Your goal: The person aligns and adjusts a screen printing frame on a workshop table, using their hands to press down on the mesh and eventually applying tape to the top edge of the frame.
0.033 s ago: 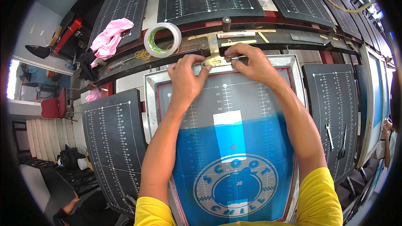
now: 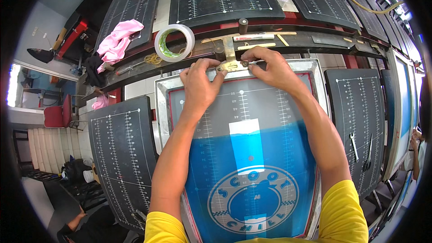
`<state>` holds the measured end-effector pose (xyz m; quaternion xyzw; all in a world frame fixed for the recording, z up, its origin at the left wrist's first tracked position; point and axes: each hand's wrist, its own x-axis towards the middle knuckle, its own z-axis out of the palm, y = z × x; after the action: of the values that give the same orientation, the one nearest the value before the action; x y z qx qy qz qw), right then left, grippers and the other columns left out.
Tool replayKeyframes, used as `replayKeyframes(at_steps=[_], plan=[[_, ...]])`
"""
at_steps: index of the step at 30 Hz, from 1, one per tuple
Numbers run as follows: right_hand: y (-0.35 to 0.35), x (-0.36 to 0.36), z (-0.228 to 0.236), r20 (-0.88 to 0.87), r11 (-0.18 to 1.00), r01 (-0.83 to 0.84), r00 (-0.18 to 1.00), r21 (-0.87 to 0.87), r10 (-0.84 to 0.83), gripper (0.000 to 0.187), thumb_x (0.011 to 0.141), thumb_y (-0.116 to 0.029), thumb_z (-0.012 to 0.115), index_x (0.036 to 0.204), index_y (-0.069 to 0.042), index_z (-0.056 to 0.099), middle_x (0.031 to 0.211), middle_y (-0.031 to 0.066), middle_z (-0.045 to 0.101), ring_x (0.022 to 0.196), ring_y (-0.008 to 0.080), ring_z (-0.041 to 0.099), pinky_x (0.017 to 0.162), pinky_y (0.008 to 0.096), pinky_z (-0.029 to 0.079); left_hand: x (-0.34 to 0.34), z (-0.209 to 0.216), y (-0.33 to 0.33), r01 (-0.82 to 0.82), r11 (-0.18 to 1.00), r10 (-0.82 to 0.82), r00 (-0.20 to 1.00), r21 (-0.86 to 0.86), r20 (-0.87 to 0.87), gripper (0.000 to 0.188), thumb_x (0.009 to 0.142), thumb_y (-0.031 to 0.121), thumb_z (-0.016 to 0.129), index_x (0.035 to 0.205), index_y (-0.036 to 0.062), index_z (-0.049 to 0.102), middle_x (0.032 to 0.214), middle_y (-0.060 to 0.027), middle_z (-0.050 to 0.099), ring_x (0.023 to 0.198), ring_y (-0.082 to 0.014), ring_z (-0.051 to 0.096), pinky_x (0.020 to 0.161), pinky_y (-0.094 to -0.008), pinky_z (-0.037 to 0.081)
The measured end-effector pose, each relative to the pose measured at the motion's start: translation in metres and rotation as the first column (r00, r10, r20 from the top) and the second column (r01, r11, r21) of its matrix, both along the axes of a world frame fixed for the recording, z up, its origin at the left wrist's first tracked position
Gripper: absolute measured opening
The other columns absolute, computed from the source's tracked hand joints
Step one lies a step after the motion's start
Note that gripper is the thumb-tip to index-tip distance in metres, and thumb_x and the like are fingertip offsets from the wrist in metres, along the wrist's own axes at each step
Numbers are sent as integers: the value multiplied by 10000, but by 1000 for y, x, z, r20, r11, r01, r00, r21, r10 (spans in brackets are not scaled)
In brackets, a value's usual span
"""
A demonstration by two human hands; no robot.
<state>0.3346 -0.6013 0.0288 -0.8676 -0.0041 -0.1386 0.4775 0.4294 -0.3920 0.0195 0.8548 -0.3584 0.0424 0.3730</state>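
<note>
A silkscreen frame lies before me, metal-edged, its mesh part clear and part blue with a round lettered design. A white rectangle shows through the mesh. At the middle of the far bar sits a brass-coloured bracket with a bolt at each end. My left hand grips the bar just left of the bracket, thumb by the left bolt. On the other side my right hand closes on the bar, its index finger and thumb around the right bolt. Some fingertips are hidden behind the bar.
Beyond the frame runs a dark rail holding a tape roll, a white marker and thin sticks. Black ruled boards flank the frame. A spanner and scissors lie on the right board. Pink cloth lies far left.
</note>
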Motion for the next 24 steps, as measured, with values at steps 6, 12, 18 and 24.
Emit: replayKeyframes(at_steps=[6,12,18,24], plan=[[4,1,3,-124,995,79,989,-60,-86,182,853,-76,711,1004,17,667,1038,112,715,953,227,679,851,363,519,0,2,-1,-2,1000,2,1000,15,-5,268,819,240,774,1009,66,702,1004,-90,719,985,-267,658,953,-409,355],[6,2,1,-136,988,101,984,-115,-117,165,852,-86,711,973,10,653,1027,118,712,940,241,679,828,354,516,-2,2,-1,-5,1000,5,1000,15,1,266,821,239,774,1013,69,705,1008,-91,722,985,-262,658,955,-403,356],[12,1,0,17,992,86,996,-97,-84,176,841,-105,700,942,15,620,909,169,664,836,329,647,744,422,494,0,-1,0,-6,1000,6,1000,16,0,266,823,245,774,1017,75,708,1008,-91,723,980,-257,660,954,-397,358],[10,0,-2,34,995,77,997,-62,-75,173,852,-115,687,952,10,620,922,168,663,842,334,642,755,428,490,0,-1,-1,-8,1000,8,1000,28,15,273,822,248,775,1023,76,706,1014,-93,720,978,-259,661,945,-399,362]])
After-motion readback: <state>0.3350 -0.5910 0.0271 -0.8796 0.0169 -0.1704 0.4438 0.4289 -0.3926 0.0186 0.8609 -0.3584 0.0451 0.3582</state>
